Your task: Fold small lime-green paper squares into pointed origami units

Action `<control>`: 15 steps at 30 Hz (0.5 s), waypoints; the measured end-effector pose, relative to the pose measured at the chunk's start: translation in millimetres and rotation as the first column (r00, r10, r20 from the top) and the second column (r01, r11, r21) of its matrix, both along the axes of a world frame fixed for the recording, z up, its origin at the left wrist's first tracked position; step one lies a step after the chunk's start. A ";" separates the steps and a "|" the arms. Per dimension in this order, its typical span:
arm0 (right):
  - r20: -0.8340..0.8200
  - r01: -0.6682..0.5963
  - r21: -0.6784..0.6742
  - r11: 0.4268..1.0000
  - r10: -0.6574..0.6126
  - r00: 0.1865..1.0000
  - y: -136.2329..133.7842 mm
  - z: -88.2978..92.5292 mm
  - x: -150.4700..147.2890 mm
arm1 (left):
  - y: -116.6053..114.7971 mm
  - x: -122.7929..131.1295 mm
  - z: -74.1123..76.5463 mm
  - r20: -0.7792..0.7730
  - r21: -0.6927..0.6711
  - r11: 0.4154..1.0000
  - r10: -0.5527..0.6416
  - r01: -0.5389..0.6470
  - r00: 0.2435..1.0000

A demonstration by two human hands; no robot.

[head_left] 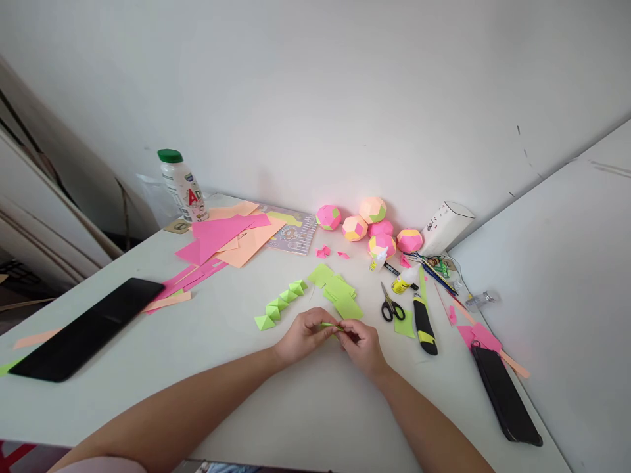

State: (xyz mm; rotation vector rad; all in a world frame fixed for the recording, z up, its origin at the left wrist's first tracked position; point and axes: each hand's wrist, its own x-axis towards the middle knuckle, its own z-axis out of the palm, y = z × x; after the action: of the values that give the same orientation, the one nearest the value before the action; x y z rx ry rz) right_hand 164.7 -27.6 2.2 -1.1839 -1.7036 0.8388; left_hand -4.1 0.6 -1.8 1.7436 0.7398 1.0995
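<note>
Between my two hands is a small piece of green paper (pixel 331 324), pinched at both ends and mostly covered by fingers. My left hand (pixel 305 336) grips it with thumb and forefinger. From the other side, my right hand (pixel 362 345) pinches it too, the fingertips of both hands nearly meeting. Just beyond them lies a loose stack of green paper rectangles (pixel 340 295). To the left of the stack runs a row of several folded green paper units (pixel 280 304). Black-handled scissors (pixel 392 306) and a black and yellow utility knife (pixel 424 325) lie right of my right hand.
Several paper balls (pixel 379 226) stand against the wall beside a white box (pixel 447 228). Pink and peach sheets (pixel 221 240) spread at the back left, near a green-capped bottle (pixel 181 187). A black tablet (pixel 89 328) lies left, a black phone case (pixel 505 393) right.
</note>
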 end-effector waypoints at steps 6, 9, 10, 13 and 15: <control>-0.011 0.006 -0.034 0.999 -0.006 1.000 0.2 -3.2 1.3 | 0.4 0.4 -1.0 0.000 0.029 1.000 0.001 -0.001 1.000; -0.020 0.006 -0.055 0.998 -0.007 1.000 0.2 -3.1 1.4 | 0.9 0.8 -2.8 0.009 0.045 0.999 0.000 -0.001 1.000; -0.025 0.006 -0.061 0.998 -0.007 1.000 0.2 -2.9 1.3 | 0.9 0.8 -3.2 0.010 0.051 0.999 -0.001 0.000 1.000; -0.035 0.001 -0.072 0.997 -0.004 0.999 0.3 -2.5 1.4 | 0.7 0.2 -3.3 0.007 0.070 0.998 -0.002 0.002 1.000; -0.040 -0.004 -0.074 0.997 0.001 0.999 0.3 -2.4 1.7 | 0.5 -0.2 -3.0 0.006 0.079 0.997 -0.003 0.002 1.000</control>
State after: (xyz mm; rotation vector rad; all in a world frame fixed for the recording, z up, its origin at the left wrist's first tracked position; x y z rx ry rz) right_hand 166.5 -27.4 -0.2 -1.2074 -1.6543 0.9282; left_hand -4.3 1.1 -4.8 1.8064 0.6987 1.1454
